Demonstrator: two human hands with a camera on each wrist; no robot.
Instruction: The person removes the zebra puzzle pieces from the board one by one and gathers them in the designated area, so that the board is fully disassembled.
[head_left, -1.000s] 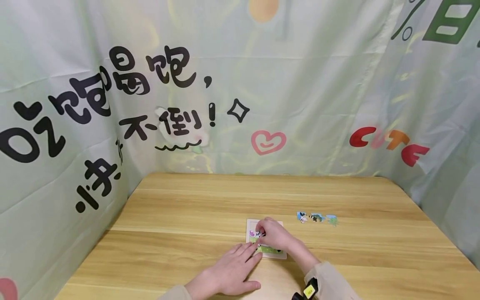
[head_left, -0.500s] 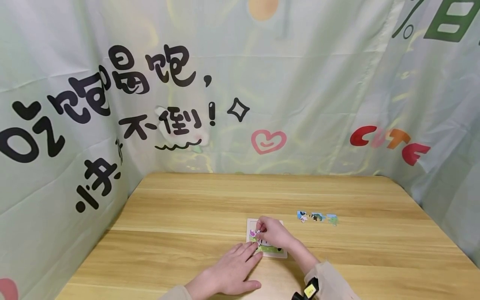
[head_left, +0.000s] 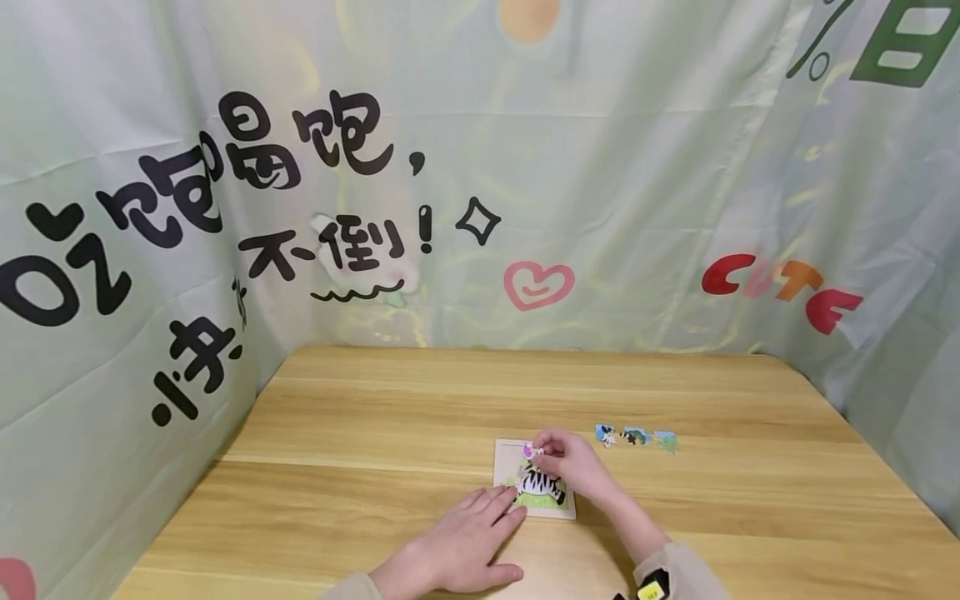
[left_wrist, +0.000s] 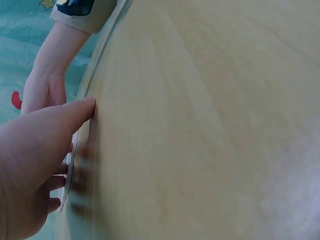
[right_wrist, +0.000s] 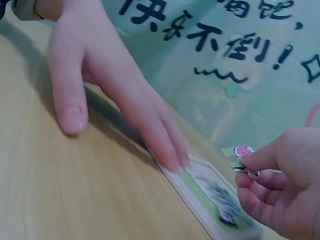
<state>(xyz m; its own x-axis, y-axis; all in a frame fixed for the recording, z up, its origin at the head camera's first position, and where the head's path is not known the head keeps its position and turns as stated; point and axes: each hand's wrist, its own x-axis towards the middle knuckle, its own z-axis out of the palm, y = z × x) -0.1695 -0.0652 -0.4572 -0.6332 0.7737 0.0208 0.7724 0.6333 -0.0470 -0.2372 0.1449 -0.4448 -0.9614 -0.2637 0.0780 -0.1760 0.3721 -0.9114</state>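
My left hand lies with straight fingers, its fingertips on the left edge of a small framed puzzle board. Zebra stripes and green grass show on the board's lower part; its upper part is pale and bare. Between thumb and fingers, my right hand pinches a puzzle piece with a pink round patch. In the right wrist view this puzzle piece is held above the board, apart from it, partly covered by the fingers. The left wrist view shows mainly my left hand and the tabletop.
Behind and right of the board, three loose puzzle pieces lie in a row: one blue and white, one dark-patterned, one blue and green. The wooden table reaches back to a printed cloth.
My right hand has lifted the puzzle piece off the lower left of the board and moved it up and right, uncovering the striped zebra body. The left hand stays put.
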